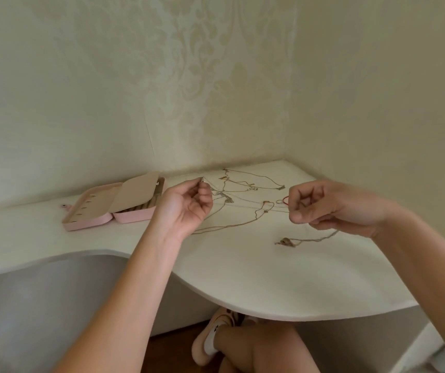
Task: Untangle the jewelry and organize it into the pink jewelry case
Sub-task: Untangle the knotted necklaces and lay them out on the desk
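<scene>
Chains (253, 187) are lying tangled on the white desk (243, 278), beside the open pink jewelry case (95, 211). Left hand (186, 205) is pinching a clasp end (202, 180); right hand (323, 205) is pinching another strand (272, 211).

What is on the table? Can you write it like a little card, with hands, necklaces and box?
left grip: hand raised, pinching a chain end
right grip: hand pinching a thin chain
chains: several, tangled, spread on the white table
loose chain: lies apart, near the right grip
pink case: open, left of the chains
</scene>
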{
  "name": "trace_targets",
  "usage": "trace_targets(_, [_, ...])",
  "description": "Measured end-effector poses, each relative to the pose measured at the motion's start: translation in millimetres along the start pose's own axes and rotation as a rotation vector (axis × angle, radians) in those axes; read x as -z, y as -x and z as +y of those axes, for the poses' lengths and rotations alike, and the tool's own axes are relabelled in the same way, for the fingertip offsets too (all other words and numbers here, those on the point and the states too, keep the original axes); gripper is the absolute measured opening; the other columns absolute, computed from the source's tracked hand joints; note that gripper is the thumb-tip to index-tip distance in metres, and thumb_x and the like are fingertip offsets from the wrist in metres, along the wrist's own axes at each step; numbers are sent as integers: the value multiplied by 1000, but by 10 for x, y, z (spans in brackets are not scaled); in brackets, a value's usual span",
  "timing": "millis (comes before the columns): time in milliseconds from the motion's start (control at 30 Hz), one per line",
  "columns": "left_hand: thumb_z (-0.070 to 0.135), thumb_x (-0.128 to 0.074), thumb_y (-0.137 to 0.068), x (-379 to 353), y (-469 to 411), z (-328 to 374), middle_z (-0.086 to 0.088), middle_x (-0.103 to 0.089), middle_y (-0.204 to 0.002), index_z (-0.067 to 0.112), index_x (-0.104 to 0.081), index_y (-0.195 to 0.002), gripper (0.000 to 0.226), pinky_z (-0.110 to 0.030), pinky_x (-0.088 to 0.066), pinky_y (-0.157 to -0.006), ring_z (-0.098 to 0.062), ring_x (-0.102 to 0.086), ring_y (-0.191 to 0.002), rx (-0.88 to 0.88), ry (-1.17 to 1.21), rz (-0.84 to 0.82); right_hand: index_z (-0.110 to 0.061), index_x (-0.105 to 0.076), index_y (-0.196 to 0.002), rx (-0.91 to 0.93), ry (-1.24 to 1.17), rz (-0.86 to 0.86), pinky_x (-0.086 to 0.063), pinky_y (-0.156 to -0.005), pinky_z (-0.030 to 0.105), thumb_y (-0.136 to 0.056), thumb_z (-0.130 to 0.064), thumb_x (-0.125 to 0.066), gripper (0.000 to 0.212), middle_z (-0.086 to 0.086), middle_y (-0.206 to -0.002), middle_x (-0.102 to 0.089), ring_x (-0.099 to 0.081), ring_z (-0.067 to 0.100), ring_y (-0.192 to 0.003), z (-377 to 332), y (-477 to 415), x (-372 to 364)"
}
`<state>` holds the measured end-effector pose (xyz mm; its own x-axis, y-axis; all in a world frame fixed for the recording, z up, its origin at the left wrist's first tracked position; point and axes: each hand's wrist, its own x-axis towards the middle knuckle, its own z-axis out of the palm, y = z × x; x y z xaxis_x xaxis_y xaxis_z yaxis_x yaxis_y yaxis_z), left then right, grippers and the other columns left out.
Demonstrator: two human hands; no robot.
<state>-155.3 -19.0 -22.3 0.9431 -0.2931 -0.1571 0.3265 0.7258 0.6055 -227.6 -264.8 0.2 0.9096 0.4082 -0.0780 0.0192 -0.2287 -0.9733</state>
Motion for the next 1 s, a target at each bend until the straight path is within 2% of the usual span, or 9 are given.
trace_targets(167, [0, -43, -94, 199, 10, -73, -7, -52, -62, 7, -48, -80, 17, -15, -38, -39, -9, -48, -45, -23, -352, 46, -9, -63, -64, -86, 173, 14, -36, -49, 15, -67, -2, -78, 17, 0, -64, -58, -44, 8, -52, 213, -27, 150])
trace_targets(267, [-1, -54, -92, 344, 88, -153, -6, -54, -64, 4, -57, -84, 10, -19, -44, -43, -11, -51, -48, -44, -745, 58, -5, -65, -67, -106, 238, 24, -38, -48, 16, -75, 4, -73, 15, 11, -76, -67, -50, 9, -52, 276, -34, 190])
trace_targets(367, [4, -65, -88, 400, 146, -226, -3, -62, -64, 5, -63, -93, 6, -21, -48, -52, -14, -55, -54, -100, -1246, 70, 1, -61, -76, -106, 280, -54, -45, -52, 17, -77, 0, -72, 11, 13, -72, -69, -59, 12, -56, 225, -89, 203])
trace_targets(467, [16, -71, -84, 339, 144, -290, 2, -67, -78, 21, -67, -90, 8, -23, -49, -71, -11, -62, -70, -177, -1572, 0, 0, -61, -77, -113, 370, -141, -50, -59, 20, -79, 1, -72, 11, 14, -73, -70, -64, 18, -63, 124, -204, 182])
trace_targets(533, [20, -72, -84, 233, 112, -338, 2, -70, -90, 27, -68, -93, 12, -22, -47, -84, -9, -65, -83, -216, -1561, -98, -1, -63, -77, -118, 445, -157, -51, -61, 21, -79, -1, -73, 11, 12, -73, -70, -65, 19, -64, 59, -301, 154])
trace_targets(667, [18, -64, -90, -36, 26, -472, -4, -74, -103, 21, -68, -104, 15, -24, -48, -96, -10, -67, -102, -98, -1329, -320, -6, -66, -77, -90, 606, -163, -44, -57, 17, -78, -8, -76, 10, 2, -67, -67, -59, 11, -59, -55, -449, 127])
trace_targets(800, [13, -71, -82, -147, -128, -512, -18, -73, -94, 6, -72, -99, 18, -27, -55, -84, -17, -70, -84, -111, -1166, -309, -9, -67, -78, -71, 673, -149, -39, -58, 19, -76, -14, -77, 11, -2, -66, -63, -49, 9, -58, -122, -557, 198])
trace_targets(933, [31, -77, -64, -167, -286, -529, -11, -74, -86, 11, -76, -87, 30, -26, -55, -83, -14, -69, -79, -56, -1202, -298, -9, -66, -76, -55, 624, -152, -41, -58, 21, -76, -11, -77, 11, 0, -65, -63, -53, 9, -58, -118, -682, 280])
trace_targets(1000, [31, -77, -63, -173, -354, -539, -5, -72, -77, 13, -76, -80, 25, -23, -55, -82, -12, -69, -76, -35, -1222, -283, -8, -66, -77, -53, 617, -147, -41, -57, 20, -76, -12, -78, 13, 0, -65, -63, -52, 8, -57, -87, -728, 313])
